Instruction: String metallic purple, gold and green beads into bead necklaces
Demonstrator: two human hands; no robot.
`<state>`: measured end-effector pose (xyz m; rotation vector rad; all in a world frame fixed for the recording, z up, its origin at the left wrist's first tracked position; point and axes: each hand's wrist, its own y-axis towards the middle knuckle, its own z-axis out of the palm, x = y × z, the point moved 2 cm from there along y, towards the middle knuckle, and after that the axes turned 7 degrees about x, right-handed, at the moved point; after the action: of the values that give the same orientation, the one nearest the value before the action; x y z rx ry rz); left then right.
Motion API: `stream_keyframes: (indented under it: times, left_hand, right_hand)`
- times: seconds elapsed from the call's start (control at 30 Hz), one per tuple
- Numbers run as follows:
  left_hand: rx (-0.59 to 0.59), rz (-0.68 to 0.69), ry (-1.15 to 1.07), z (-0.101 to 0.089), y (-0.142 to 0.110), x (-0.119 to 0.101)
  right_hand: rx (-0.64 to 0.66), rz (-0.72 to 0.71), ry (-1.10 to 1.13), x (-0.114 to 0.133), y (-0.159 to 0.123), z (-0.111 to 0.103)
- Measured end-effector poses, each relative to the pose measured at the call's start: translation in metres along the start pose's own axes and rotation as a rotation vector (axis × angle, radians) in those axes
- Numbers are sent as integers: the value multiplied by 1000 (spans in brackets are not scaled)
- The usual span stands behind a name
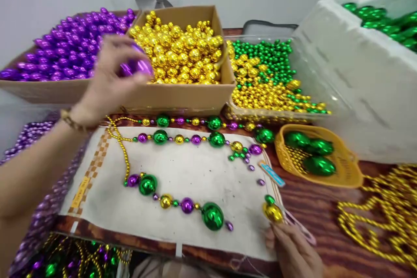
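My left hand, slightly blurred, is raised in front of the bead boxes with a shiny purple bead between thumb and fingers. At the lower right, my right hand pinches a gold bead, and a small green bead sits against its top. Between the hands, a cream cloth lies under a bead necklace of green, purple and gold balls. Several loose small purple and green beads lie near the cloth's right side.
Behind stand boxes of purple beads and gold beads, plus a clear bin of green and gold ones. A yellow basket, white foam box, gold bead strands, blue-labelled cutter and pink loop handle are rightward.
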<state>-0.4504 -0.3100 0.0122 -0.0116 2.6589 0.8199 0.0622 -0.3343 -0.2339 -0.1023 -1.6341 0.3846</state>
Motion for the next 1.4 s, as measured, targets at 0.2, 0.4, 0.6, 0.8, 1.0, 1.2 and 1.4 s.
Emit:
stream_keyframes:
  times: [0.2, 0.4, 0.6, 0.8, 1.0, 1.2, 1.4]
  left_hand:
    - [741, 161, -357, 168, -113, -102]
    - [778, 143, -75, 202, -137, -102]
    - [634, -6, -93, 181, -137, -115]
    - [458, -484, -976, 168, -152, -154]
    - [451, -791, -1556, 163, -164, -202]
    - [462, -796, -1643, 165, -164, -222]
    - [413, -789, -1624, 168, -163, -226]
  right_hand:
    - [83, -124, 138, 4, -3, 9]
    - [175, -190, 166, -6, -8, 6]
    - [210, -226, 233, -9, -6, 7]
    - [199, -275, 287, -5, -8, 8]
    - [235, -332, 218, 16, -30, 3]
    - [229, -315, 201, 21, -59, 8]
    - [277, -305, 212, 10, -66, 18]
